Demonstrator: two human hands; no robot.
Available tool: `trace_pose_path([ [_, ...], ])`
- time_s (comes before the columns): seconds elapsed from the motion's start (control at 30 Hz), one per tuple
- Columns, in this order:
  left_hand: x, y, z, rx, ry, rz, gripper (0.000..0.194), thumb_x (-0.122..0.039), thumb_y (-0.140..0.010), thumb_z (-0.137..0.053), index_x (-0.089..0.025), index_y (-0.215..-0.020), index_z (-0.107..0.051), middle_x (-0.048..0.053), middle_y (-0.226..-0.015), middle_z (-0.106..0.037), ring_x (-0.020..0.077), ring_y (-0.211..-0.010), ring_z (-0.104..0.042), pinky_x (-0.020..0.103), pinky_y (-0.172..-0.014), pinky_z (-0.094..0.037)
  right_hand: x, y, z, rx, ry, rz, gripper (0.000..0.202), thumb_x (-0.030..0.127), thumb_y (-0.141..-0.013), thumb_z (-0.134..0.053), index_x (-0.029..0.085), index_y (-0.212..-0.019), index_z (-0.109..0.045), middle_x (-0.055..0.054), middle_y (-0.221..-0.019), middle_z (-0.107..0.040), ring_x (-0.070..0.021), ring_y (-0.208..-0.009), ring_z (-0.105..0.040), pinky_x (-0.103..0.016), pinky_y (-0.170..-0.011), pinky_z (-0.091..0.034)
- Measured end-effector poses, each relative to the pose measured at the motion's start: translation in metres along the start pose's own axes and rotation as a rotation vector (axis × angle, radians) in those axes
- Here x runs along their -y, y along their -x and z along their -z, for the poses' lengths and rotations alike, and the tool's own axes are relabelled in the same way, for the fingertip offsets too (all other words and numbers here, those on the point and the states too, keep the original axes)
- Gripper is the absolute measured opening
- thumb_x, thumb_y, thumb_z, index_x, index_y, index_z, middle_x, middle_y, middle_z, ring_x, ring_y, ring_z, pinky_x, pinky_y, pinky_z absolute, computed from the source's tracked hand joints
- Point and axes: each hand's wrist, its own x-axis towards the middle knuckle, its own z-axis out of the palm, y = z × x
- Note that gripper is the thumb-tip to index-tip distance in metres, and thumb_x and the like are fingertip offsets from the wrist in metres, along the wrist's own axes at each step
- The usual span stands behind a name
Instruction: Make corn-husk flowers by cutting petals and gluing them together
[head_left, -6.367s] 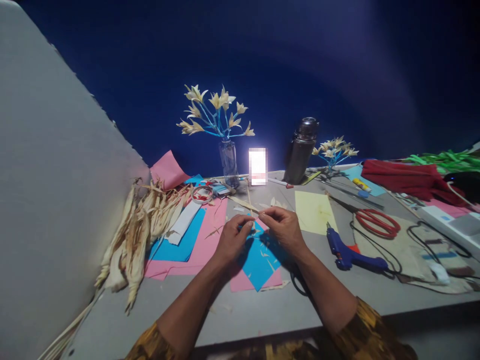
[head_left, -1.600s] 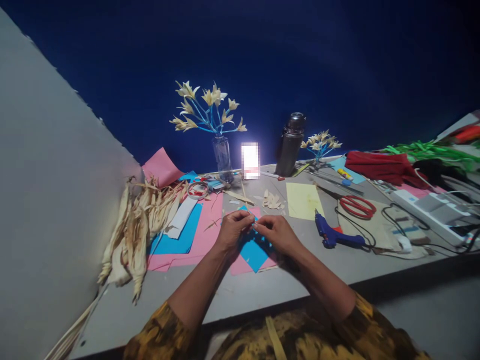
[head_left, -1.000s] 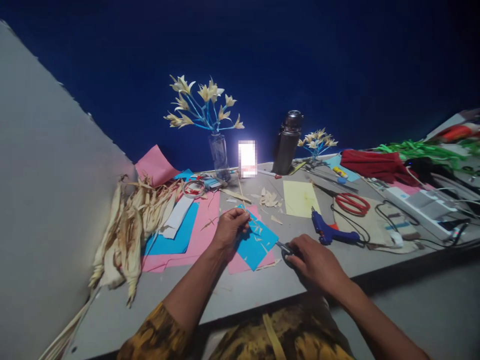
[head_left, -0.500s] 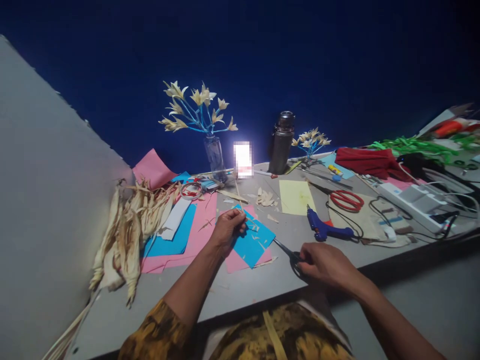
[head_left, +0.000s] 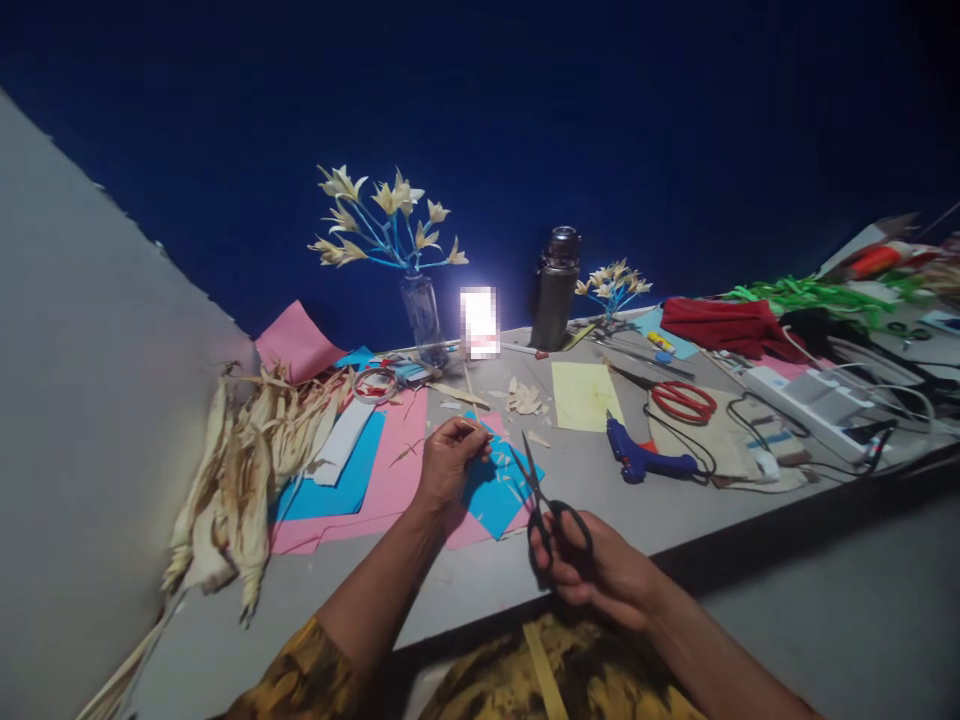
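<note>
Scissors point(head_left: 541, 494) with black handles, one of two pairs, are clamped in the right hand point(head_left: 604, 572), blades parted over the right of one central blue sheet point(head_left: 486, 508); the red-handled pair point(head_left: 679, 401) lies right of it, past one glue gun point(head_left: 637, 458). The left hand point(head_left: 450, 462), fingertips together on one small item point(head_left: 486, 434) too indistinct to identify, is at the sheet's upper left. Behind the sheet stand two flower bunches point(head_left: 394, 205) and one thermos point(head_left: 553, 300).

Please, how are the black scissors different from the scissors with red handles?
The black scissors are held in the right hand, while the red-handled scissors lie unheld, handles over the beige cloth.
The black scissors' blades are slightly apart; the red-handled scissors' blades look closed.
The black scissors' handles are black; the red-handled scissors' are red.
Both have two looped handles.
</note>
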Motion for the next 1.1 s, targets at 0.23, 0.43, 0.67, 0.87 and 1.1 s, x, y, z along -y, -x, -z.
trace_pose_path([
  [0.23,0.001,0.008,-0.003,0.076,-0.133,-0.048,0.019,-0.032,-0.071,-0.080,-0.018,-0.071,-0.068,0.003,-0.075,-0.067,0.0161,-0.074,-0.063,0.030,-0.072,-0.053,-0.005,-0.022,-0.014,-0.089,-0.075,-0.017,0.053,0.063,-0.076,-0.077,0.012,-0.083,-0.063,0.000,-0.072,-0.056,-0.0013,-0.048,-0.027,-0.014,-0.039,-0.016],
  [0.43,-0.001,0.011,-0.005,0.124,-0.142,-0.053,0.017,-0.029,-0.071,-0.079,-0.018,-0.067,-0.067,0.001,-0.070,-0.064,0.0144,-0.069,-0.061,0.029,-0.071,-0.051,-0.003,-0.026,-0.020,-0.148,-0.068,-0.004,0.054,0.061,-0.070,-0.083,0.012,-0.077,-0.061,0.004,-0.063,-0.052,-0.0001,-0.045,-0.022,-0.014,-0.038,-0.014],
  [0.67,0.003,0.013,-0.009,0.172,-0.109,0.011,0.018,-0.029,-0.072,-0.080,-0.017,-0.069,-0.067,0.003,-0.071,-0.067,0.0151,-0.069,-0.062,0.029,-0.070,-0.052,-0.010,-0.024,-0.021,-0.148,-0.053,0.025,0.056,0.063,-0.070,-0.081,0.015,-0.068,-0.052,0.007,-0.056,-0.044,-0.0006,-0.043,-0.021,-0.017,-0.038,-0.009],
  [0.87,0.007,0.013,-0.007,0.136,-0.038,0.095,0.022,-0.027,-0.072,-0.081,-0.016,-0.069,-0.062,0.006,-0.081,-0.072,0.0161,-0.072,-0.065,0.031,-0.072,-0.054,0.001,-0.017,-0.004,-0.349,0.483,0.039,0.053,0.066,-0.074,-0.071,0.017,-0.065,-0.053,0.004,-0.057,-0.050,-0.0059,-0.043,-0.032,-0.022,-0.042,-0.020],
  [1.1,0.010,0.011,-0.004,0.090,0.030,0.172,0.022,-0.024,-0.066,-0.083,-0.014,-0.077,-0.067,0.003,-0.066,-0.066,0.0136,-0.056,-0.060,0.027,-0.054,-0.051,0.022,0.000,0.040,-0.630,1.622,0.326,0.015,0.034,-0.082,-0.069,0.019,-0.080,-0.067,-0.004,-0.079,-0.063,-0.0197,-0.073,-0.059,-0.028,-0.065,-0.037],
])
